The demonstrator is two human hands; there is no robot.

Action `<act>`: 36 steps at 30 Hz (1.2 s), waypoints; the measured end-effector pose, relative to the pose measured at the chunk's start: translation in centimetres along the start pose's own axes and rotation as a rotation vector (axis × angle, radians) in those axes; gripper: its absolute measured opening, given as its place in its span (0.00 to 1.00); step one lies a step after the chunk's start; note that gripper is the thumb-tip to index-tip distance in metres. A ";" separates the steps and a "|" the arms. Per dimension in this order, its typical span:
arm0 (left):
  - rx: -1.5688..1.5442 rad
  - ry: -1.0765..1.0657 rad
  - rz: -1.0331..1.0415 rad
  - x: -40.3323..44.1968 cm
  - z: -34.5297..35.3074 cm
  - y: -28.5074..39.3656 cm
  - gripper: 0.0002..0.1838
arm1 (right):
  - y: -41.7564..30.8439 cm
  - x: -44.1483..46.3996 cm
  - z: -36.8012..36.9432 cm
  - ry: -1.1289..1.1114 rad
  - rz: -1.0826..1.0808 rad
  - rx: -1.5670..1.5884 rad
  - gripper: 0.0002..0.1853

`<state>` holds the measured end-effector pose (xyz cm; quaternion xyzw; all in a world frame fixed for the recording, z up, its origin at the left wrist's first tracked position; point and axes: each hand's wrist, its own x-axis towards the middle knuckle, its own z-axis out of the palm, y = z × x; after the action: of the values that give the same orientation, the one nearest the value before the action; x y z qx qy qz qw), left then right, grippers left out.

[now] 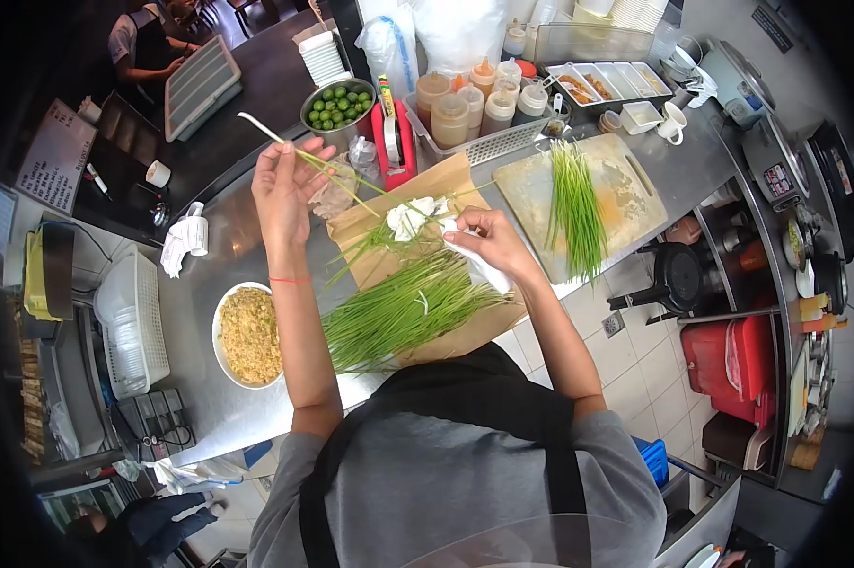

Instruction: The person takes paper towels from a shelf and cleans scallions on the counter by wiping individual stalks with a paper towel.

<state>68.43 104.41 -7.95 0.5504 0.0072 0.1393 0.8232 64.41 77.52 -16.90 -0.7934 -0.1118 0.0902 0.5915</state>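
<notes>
My left hand is raised over the counter and pinches a long chive stalk, its white end pointing up and left. My right hand is closed on a white paper towel, close to the upper end of a large pile of green chives. The pile lies on brown paper. A crumpled white wad and loose stalks lie between my hands. On a worn cutting board to the right rests a separate bundle of chives.
A white bowl of fried rice stands left of the pile. Behind are a bowl of green limes, a red tape dispenser and a basket of sauce bottles. Another person is at the far left.
</notes>
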 end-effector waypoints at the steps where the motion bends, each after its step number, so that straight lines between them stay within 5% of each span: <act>1: -0.006 0.016 0.002 -0.1 -0.1 0.1 0.08 | 0.7 0.3 -0.1 0.024 -0.045 -0.084 0.11; 11: 0.018 0.137 0.126 0.3 -4.1 3.2 0.07 | 3.7 3.7 -0.8 0.300 -0.176 -0.466 0.12; 15: 0.022 0.145 0.106 -0.4 -2.1 1.2 0.08 | -0.2 3.9 1.8 0.091 -0.111 0.143 0.12; 24: 0.023 0.029 0.054 -1.4 2.1 -2.2 0.07 | -4.3 4.5 6.8 0.188 -0.408 0.078 0.09; 28: -0.083 0.076 0.082 -2.2 2.6 -2.0 0.06 | -4.2 4.2 6.9 0.151 0.060 0.729 0.08; 31: -0.084 0.101 0.102 -2.1 2.0 -1.2 0.07 | -2.4 4.4 5.8 0.180 0.098 0.763 0.08; 36: -0.019 0.114 0.134 -1.2 0.4 -1.0 0.07 | 3.7 4.5 2.9 0.222 -0.122 -0.191 0.09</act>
<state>67.55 103.43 -8.92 0.5332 0.0158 0.2251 0.8154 68.15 80.46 -21.37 -0.8430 -0.1017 -0.0451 0.5263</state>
